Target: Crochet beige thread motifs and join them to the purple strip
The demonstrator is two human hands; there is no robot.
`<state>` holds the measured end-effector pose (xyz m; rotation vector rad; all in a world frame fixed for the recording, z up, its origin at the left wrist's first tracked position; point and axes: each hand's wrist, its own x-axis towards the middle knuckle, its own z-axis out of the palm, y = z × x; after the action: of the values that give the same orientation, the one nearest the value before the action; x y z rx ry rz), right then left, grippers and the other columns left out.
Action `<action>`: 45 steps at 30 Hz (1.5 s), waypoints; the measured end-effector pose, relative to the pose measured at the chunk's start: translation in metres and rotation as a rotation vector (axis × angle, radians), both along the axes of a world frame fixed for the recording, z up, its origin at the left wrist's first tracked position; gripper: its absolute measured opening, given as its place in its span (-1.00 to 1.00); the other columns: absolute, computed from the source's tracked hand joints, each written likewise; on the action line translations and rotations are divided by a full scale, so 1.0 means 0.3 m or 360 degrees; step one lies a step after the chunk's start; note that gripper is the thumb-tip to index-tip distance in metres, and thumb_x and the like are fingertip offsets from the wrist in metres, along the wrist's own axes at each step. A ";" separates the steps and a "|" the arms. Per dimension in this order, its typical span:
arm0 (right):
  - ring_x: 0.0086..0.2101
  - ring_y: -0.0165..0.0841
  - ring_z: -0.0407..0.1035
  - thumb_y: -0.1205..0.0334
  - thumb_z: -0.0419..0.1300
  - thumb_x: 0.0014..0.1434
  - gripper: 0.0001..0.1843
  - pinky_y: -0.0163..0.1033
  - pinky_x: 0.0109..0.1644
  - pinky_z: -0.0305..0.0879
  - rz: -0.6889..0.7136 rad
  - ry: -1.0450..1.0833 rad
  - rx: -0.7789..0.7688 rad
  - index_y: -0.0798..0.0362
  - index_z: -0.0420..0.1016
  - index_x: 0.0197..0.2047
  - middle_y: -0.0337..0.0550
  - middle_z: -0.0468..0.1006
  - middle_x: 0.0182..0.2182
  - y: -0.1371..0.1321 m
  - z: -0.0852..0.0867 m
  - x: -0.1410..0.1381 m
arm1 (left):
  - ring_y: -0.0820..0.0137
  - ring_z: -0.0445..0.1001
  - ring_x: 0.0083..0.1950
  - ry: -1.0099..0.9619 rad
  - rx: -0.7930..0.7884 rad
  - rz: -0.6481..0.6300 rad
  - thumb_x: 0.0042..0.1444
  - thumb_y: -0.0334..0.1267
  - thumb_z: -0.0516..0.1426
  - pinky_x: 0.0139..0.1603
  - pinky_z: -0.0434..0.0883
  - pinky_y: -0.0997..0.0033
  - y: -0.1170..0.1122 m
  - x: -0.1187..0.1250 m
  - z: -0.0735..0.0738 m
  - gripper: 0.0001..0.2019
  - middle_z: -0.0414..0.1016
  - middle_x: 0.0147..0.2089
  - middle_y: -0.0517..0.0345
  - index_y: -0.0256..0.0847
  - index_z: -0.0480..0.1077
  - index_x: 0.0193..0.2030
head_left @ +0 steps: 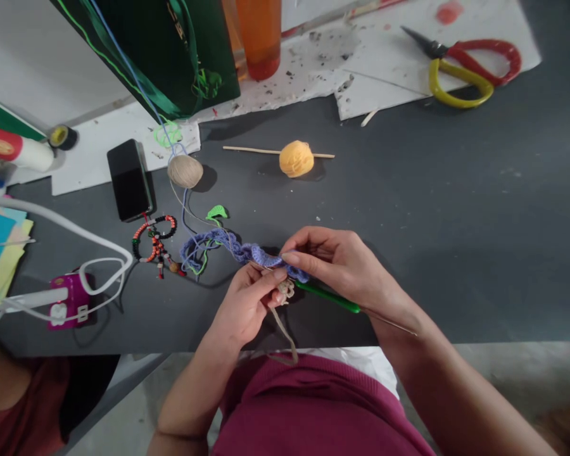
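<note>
A strip of purple-blue crochet work (263, 256) runs from the table into my hands. My left hand (247, 301) is closed on its lower edge, with a small beige crocheted piece (286, 289) by the fingertips and a beige strand hanging below. My right hand (342, 263) pinches the upper edge of the purple-blue work between thumb and fingers. A crochet hook with a green handle (330, 296) lies beneath my right hand, its metal shaft pointing toward the wrist. A beige yarn ball (185, 171) sits up and to the left, and its thread leads to the work.
A yellow yarn ball (296, 159) rests on a thin stick. Scissors (460, 66) lie at the back right. A phone (129, 180), a beaded strap (156, 244), a purple box (69, 301) and white cables occupy the left. Behind stand a green bag (209, 50) and an orange bottle (261, 38).
</note>
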<state>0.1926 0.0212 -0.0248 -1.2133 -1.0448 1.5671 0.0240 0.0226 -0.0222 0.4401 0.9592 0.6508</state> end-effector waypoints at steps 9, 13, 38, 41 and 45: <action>-0.46 -0.36 0.42 -0.21 0.39 0.19 -0.55 -0.24 -0.36 0.35 -0.0172 -0.0297 0.0103 0.05 0.61 -0.37 -0.17 0.63 -0.48 0.006 0.000 -0.010 | 0.60 0.22 -0.58 0.0020 -0.0058 0.0044 -0.15 -0.12 0.55 -0.51 0.10 0.54 -0.004 0.005 0.002 -0.59 0.29 -0.62 0.35 -0.26 0.43 -0.48; -0.44 -0.36 0.45 -0.10 0.34 0.25 -0.63 -0.24 -0.31 0.36 -0.0174 -0.0396 0.0140 0.06 0.61 -0.36 -0.18 0.63 -0.47 0.008 -0.009 -0.006 | 0.60 0.23 -0.58 0.0005 -0.0087 0.0083 -0.15 -0.17 0.54 -0.51 0.07 0.53 -0.003 0.003 0.002 -0.62 0.31 -0.61 0.35 -0.27 0.46 -0.42; -0.33 -0.25 0.51 0.27 0.17 0.40 -0.77 -0.20 -0.28 0.35 -0.0297 -0.1546 0.0786 0.00 0.59 -0.31 -0.09 0.64 -0.37 0.007 -0.099 -0.011 | 0.62 0.24 -0.56 -0.0049 -0.0139 0.0034 0.02 -0.36 0.45 -0.48 0.17 0.57 0.015 -0.035 0.034 -0.04 0.37 -0.51 0.44 -0.14 0.20 0.55; -0.35 -0.27 0.49 0.32 0.17 0.39 -0.79 -0.19 -0.30 0.36 -0.0354 -0.1562 0.0830 0.02 0.61 -0.26 -0.08 0.62 -0.35 0.003 -0.096 -0.009 | 0.62 0.24 -0.57 -0.0087 -0.0174 0.0019 0.03 -0.38 0.45 -0.48 0.18 0.58 0.012 -0.032 0.032 0.04 0.36 -0.52 0.46 -0.13 0.07 0.60; -0.34 -0.27 0.46 0.32 0.18 0.40 -0.76 -0.17 -0.24 0.44 -0.0305 -0.1404 0.0979 -0.02 0.69 -0.21 -0.08 0.60 -0.32 -0.004 -0.097 0.003 | 0.62 0.23 -0.58 -0.0106 -0.0182 0.0024 0.01 -0.39 0.46 -0.49 0.16 0.59 0.011 -0.029 0.032 0.07 0.32 -0.54 0.48 -0.13 0.06 0.61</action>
<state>0.1935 0.0201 -0.0537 -1.4991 -1.7262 0.4335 0.0154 0.0259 -0.0125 0.3086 0.9322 0.6172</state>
